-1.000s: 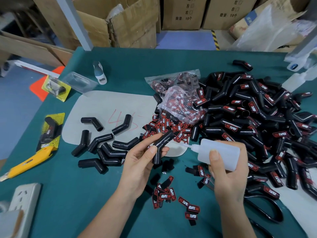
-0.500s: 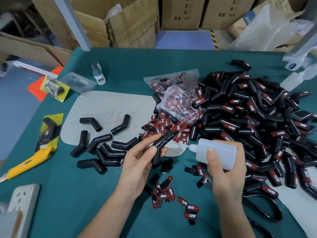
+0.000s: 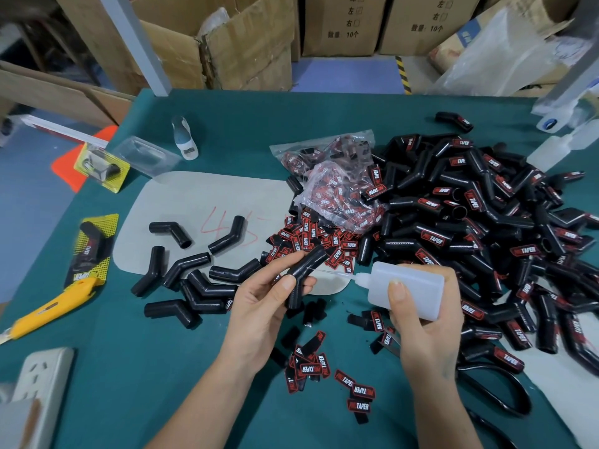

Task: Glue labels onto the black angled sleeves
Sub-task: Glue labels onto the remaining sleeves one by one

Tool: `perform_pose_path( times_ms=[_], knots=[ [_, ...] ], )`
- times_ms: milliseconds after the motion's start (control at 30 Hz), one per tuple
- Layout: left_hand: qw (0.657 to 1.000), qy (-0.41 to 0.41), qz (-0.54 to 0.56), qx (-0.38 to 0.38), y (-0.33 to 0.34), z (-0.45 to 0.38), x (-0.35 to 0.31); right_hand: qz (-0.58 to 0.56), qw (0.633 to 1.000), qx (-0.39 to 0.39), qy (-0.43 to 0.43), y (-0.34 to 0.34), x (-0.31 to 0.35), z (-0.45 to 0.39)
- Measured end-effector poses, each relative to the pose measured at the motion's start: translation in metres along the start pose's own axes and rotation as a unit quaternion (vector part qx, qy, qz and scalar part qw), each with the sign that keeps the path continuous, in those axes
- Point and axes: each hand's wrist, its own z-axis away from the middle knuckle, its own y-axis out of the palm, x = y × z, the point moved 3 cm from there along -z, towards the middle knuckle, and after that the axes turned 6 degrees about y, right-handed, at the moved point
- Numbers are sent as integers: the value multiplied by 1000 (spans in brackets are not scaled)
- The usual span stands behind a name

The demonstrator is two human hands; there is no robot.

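Light: even, bright overhead light falls on my bench (image 3: 324, 131); colours read clearly.
Shadows: soft and short, pooled under my left hand (image 3: 259, 306) and right hand (image 3: 424, 322).
Glare: dull sheen on the plastic bag (image 3: 340, 196) and the black sleeves (image 3: 470, 222).
Sharpness: centre crisp, label print legible.
Edges: wide-angle bending; the cardboard boxes (image 3: 246, 43) and corners smear soft.

One black bent sleeve (image 3: 306, 268) is held up over the middle of the table (image 3: 136, 367). A small group of bare sleeves (image 3: 194, 277) lies on the left side. A big pile of labeled sleeves (image 3: 479, 228) fills the right side. Red and black labels (image 3: 311, 238) lie in the middle, and more labels (image 3: 327, 371) sit near the front edge.
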Motion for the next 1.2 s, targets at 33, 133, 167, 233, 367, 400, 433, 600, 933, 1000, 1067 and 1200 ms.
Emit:
perform_pose_path(
  times_ms=[33,133,167,233,367,400,433,600,933,1000,1067,1200],
  knots=[
    [1000,-1,2,-1,0,0,0,0,1000,0,-1,0,0,0],
    [1000,-1,5,-2,0,0,0,1,1000,1,-4,0,1,0],
    [1000,-1,4,-1,-1,0,0,2,1000,3,-5,0,2,0],
    [1000,-1,4,1,-1,1,0,4,1000,6,-5,0,2,1],
    [1000,0,3,1,-1,0,0,3,1000,5,-7,0,4,2],
    [1000,1,3,1,-1,0,0,3,1000,5,-7,0,4,2],
    [1000,2,2,1,-1,0,0,4,1000,7,-7,1,4,2],
    [1000,-1,4,2,-1,0,1,4,1000,10,-10,0,6,2],
    [1000,6,5,3,1,1,0,-1,1000,9,-2,0,4,2],
    [1000,6,6,4,1,1,0,2,1000,12,0,0,4,2],
    [1000,7,7,3,0,0,1,4,1000,15,-3,0,5,3],
    [1000,8,10,3,0,0,1,5,1000,12,-9,0,6,2]
  ],
)
